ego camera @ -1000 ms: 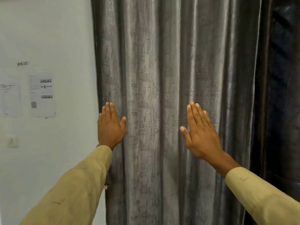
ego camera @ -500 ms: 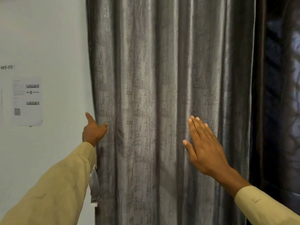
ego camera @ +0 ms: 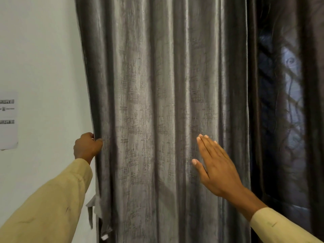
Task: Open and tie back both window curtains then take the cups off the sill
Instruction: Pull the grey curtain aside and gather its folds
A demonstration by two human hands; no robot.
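Note:
A grey textured curtain (ego camera: pixel 157 102) hangs closed in long folds across the middle of the view. My left hand (ego camera: pixel 86 148) grips its left edge at waist height, fingers curled behind the fabric. My right hand (ego camera: pixel 215 165) lies flat and open against the curtain's right part, fingers together, holding nothing. A second, darker curtain (ego camera: pixel 284 120) hangs at the far right with light showing through it. The sill and the cups are hidden behind the fabric.
A white wall (ego camera: pixel 40 67) runs along the left, with a printed paper sheet (ego camera: pixel 7 120) stuck on it. A pale strip of fabric (ego camera: pixel 93 207) dangles at the curtain's left edge, below my left hand.
My left hand moved from flat on the curtain to its left edge and closed on it. My right hand stayed flat on the fabric. The view shifted rightward.

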